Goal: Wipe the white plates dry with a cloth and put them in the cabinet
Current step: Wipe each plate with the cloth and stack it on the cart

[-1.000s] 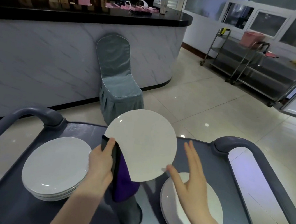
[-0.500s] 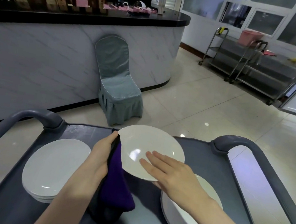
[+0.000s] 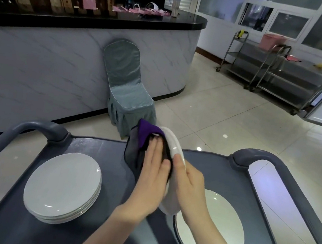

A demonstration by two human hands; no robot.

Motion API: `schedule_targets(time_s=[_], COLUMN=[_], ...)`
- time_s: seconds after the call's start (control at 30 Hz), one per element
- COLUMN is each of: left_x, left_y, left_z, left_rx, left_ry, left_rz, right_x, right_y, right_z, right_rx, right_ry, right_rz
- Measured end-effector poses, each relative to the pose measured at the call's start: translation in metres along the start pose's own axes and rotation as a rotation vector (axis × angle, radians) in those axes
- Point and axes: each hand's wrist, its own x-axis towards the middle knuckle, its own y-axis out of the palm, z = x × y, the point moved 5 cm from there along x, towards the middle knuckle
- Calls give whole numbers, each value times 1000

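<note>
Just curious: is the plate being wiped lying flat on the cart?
No, the right hand holds the plate up on edge above the cart.

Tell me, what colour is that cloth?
The cloth against the plate is purple and dark grey; head view shows it best.

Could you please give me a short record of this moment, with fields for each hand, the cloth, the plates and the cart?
Left hand: flat, fingers straight, pressing the cloth against the held plate
Right hand: grips the held plate's rim
Held plate: white, on edge above the cart
Cloth: purple and dark
Left stack: several white plates on the cart
Right plate: white, lying on the cart
</note>
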Motion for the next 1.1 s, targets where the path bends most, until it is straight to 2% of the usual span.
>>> schedule_targets(time_s=[0.07, 0.13, 0.2, 0.33, 0.4, 0.6, 0.67, 0.77, 0.83, 1.0, 1.1], left_x=[-14, -18, -8, 18, 12, -26, -15, 10, 11, -29, -29], left_y=[13, 17, 11, -6, -3, 18, 11, -5, -5, 19, 20], left_z=[-5, -4, -6, 1, 3, 3, 5, 12, 13, 8, 9], left_rx=[249, 362, 294, 35, 104, 475, 400, 136, 101, 505, 553], left_ry=[130, 175, 137, -48, -44, 157, 134, -23, -58, 142, 185], left_rz=[106, 152, 150, 75, 117, 241, 233, 166, 156, 304, 342], right_x=[9, 12, 8, -6, -3, 7, 3, -7, -8, 5, 2], right_y=[-5, -7, -5, 0, -4, -8, -4, 2, 2, -8, -9], right_z=[-2, -5, -8, -11, -15, -19, -22, -23, -23, -28, -33], right_rx=[94, 162, 153, 83, 55, 75, 62, 69, 93, 120, 126], right_ry=[115, 200, 196, 155, 181, 266, 262, 231, 249, 318, 324], right_rz=[-75, -89, -80, -52, -56, -118, -114, -82, -74, -141, -136])
